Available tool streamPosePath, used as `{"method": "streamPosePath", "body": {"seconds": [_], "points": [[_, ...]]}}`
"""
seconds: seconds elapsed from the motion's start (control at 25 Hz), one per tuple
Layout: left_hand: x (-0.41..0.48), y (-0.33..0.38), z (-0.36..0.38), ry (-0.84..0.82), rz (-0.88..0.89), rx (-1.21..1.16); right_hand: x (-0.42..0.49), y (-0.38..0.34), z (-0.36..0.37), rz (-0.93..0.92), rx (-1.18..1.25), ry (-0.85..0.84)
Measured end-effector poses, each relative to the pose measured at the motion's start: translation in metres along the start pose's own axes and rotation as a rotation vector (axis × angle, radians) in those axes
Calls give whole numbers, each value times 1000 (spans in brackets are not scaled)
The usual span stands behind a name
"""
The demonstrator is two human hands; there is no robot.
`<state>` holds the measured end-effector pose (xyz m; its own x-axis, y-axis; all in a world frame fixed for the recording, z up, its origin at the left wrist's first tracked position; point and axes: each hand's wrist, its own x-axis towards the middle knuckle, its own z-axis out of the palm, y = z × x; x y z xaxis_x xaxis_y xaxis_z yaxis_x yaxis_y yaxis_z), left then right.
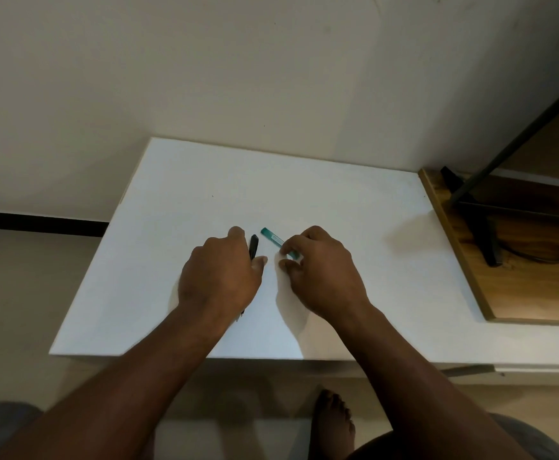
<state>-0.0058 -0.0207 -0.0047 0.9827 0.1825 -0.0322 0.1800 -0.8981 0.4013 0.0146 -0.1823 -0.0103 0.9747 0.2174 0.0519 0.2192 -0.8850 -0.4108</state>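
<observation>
On a white table point(178, 200) my two hands work side by side near its middle. My left hand point(220, 272) grips a black pen point(253, 246); the pen's far end sticks out past my fingers and its tip shows below my wrist. My right hand point(318, 270) pinches a teal green pen point(273, 240) between thumb and forefinger, with the far end lying on the table and pointing away to the left. The near part of each pen is hidden under my fingers.
The table stands against a cream wall point(238, 78). A wooden board point(520, 287) with a black metal stand point(480, 227) and a dark cable lies to the right. My bare foot point(332, 423) rests on the floor below the table's front edge.
</observation>
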Motion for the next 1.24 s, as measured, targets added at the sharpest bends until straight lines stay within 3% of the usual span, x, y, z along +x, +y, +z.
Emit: {"method": "streamPosePath", "body": {"seconds": [0.44, 0.64, 0.76, 0.88, 1.04, 1.24], "points": [[1, 3, -1, 1, -16, 26, 1, 0, -2, 128, 7, 50], [4, 7, -5, 75, -17, -110, 6, -4, -16, 296, 327, 132], [6, 15, -11, 83, -11, -476, 4, -14, -25, 273, 571, 146], [9, 15, -18, 43, -25, -755, -4, -26, -25, 169, 592, 112], [10, 11, -24, 46, 14, -794, -3, -27, -33, 156, 620, 81], [7, 14, -28, -8, 63, -777, 2, -22, -52, 287, 957, 131]]}}
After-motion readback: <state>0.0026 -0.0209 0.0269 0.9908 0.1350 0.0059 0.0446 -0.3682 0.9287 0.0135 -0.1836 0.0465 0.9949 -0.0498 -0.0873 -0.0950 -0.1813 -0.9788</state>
